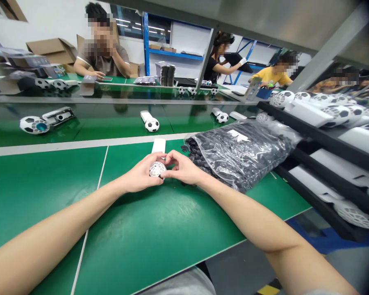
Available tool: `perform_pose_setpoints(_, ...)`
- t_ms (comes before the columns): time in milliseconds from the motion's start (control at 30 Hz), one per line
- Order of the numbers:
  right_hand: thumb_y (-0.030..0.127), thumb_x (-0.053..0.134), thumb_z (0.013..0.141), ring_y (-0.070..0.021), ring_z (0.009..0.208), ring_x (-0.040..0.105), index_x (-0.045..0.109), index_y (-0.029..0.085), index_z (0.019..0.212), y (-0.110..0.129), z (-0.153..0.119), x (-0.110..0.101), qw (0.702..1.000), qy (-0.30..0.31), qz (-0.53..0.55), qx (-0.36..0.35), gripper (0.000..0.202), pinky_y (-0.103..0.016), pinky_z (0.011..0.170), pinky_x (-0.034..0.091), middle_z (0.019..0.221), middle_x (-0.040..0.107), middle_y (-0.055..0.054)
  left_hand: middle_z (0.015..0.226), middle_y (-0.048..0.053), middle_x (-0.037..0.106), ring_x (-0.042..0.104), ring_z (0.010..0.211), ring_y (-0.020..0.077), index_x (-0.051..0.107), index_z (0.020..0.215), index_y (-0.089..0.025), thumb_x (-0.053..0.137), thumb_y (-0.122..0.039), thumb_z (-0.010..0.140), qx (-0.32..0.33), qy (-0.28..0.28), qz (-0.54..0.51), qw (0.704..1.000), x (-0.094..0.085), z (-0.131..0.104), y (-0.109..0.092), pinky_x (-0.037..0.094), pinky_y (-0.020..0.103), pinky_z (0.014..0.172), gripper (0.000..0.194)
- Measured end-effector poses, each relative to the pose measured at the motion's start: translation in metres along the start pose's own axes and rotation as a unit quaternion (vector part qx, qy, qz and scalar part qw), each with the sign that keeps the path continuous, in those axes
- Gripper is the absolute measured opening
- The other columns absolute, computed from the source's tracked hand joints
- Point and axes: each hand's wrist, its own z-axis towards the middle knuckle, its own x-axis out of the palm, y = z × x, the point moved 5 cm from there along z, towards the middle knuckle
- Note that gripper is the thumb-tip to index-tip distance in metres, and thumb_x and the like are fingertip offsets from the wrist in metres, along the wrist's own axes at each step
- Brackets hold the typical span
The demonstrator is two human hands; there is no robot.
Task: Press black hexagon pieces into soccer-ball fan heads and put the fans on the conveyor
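Note:
My left hand point(140, 173) is closed round a white, openwork football-shaped ball point(157, 169) with a flat white handle point(159, 146) pointing away from me. My right hand point(183, 167) is curled at the ball's right side, its thumb pressing a small black piece point(160, 177) at the near edge. Its index finger meets the left fingertips near the top. Just right of my hands lies a clear plastic bag point(242, 147) full of black pieces, some spilling from its open end point(199, 157).
Beyond the green table point(117, 237), finished black-and-white balls with handles point(152, 124) lie on a green belt point(110, 119). Black racks point(313, 164) of white ball units jut in at the right. Several people are across the line, one in a yellow shirt point(272, 76).

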Motion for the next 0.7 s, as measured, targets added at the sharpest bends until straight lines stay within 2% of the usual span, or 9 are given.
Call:
perform_pose_setpoints(100, 0.038, 0.052, 0.080, -0.0154, 0.087, 0.052, 0.050, 0.018, 0.087, -0.004, 0.008, -0.020, 0.989, -0.069, -0.133, -0.020, 0.021, -0.030, 0.075, 0.043, 0.092, 0.056, -0.004, 0.122, 0.008, 0.047, 0.046, 0.110, 0.0241, 0.026, 0.132, -0.020, 0.057, -0.018, 0.064, 0.003, 0.013, 0.016, 1.000, 0.001, 0.001, 0.000, 0.036, 0.040, 0.095, 0.074)
perform_pose_setpoints(167, 0.033, 0.048, 0.084, -0.0206, 0.103, 0.047, 0.054, 0.018, 0.099, -0.010, 0.010, -0.036, 0.952, -0.129, -0.277, -0.011, 0.023, -0.036, 0.086, 0.038, 0.108, 0.054, -0.009, 0.120, 0.006, 0.049, 0.047, 0.109, 0.0235, 0.022, 0.134, -0.022, 0.056, -0.019, 0.065, 0.006, 0.024, 0.023, 0.999, 0.002, 0.001, 0.000, 0.037, 0.040, 0.095, 0.077)
perform_pose_setpoints(233, 0.029, 0.047, 0.085, -0.0267, 0.114, 0.039, 0.053, 0.019, 0.110, -0.021, 0.011, -0.044, 0.905, -0.131, -0.404, 0.037, 0.028, -0.043, 0.090, 0.033, 0.122, 0.049, -0.011, 0.120, 0.006, 0.049, 0.047, 0.110, 0.0232, 0.025, 0.133, -0.022, 0.056, -0.020, 0.065, 0.006, 0.029, 0.032, 0.999, 0.002, 0.001, 0.001, 0.036, 0.040, 0.096, 0.075)
perform_pose_setpoints(300, 0.026, 0.044, 0.086, -0.0299, 0.113, 0.040, 0.054, 0.020, 0.113, -0.031, 0.010, -0.046, 0.867, -0.087, -0.483, 0.087, 0.030, -0.045, 0.088, 0.032, 0.125, 0.048, -0.012, 0.122, 0.007, 0.049, 0.043, 0.115, 0.0238, 0.029, 0.131, -0.022, 0.056, -0.020, 0.065, 0.012, 0.028, 0.045, 0.999, 0.002, 0.000, 0.001, 0.033, 0.040, 0.100, 0.072)
perform_pose_setpoints(400, 0.018, 0.041, 0.086, -0.0262, 0.100, 0.051, 0.060, 0.019, 0.105, -0.034, 0.008, -0.043, 0.847, -0.029, -0.521, 0.104, 0.026, -0.040, 0.082, 0.035, 0.110, 0.059, -0.011, 0.123, 0.007, 0.049, 0.033, 0.125, 0.0245, 0.034, 0.128, -0.021, 0.055, -0.020, 0.065, 0.022, 0.028, 0.066, 0.997, 0.002, -0.001, -0.001, 0.027, 0.041, 0.103, 0.067)
perform_pose_setpoints(533, 0.013, 0.042, 0.084, -0.0220, 0.090, 0.056, 0.063, 0.017, 0.093, -0.024, 0.007, -0.042, 0.845, -0.014, -0.525, 0.098, 0.023, -0.033, 0.078, 0.036, 0.093, 0.063, -0.011, 0.125, 0.006, 0.049, 0.027, 0.129, 0.0239, 0.036, 0.127, -0.021, 0.055, -0.021, 0.067, 0.024, 0.037, 0.084, 0.996, 0.002, -0.001, -0.002, 0.027, 0.041, 0.104, 0.063)
perform_pose_setpoints(700, 0.009, 0.040, 0.083, -0.0235, 0.092, 0.056, 0.056, 0.012, 0.106, -0.021, 0.004, -0.043, 0.844, -0.029, -0.527, 0.099, 0.028, -0.033, 0.077, 0.038, 0.096, 0.062, -0.015, 0.124, 0.007, 0.050, 0.022, 0.131, 0.0248, 0.042, 0.123, -0.022, 0.059, -0.040, 0.072, 0.024, 0.026, 0.085, 0.996, 0.001, -0.001, 0.000, 0.024, 0.043, 0.105, 0.057)
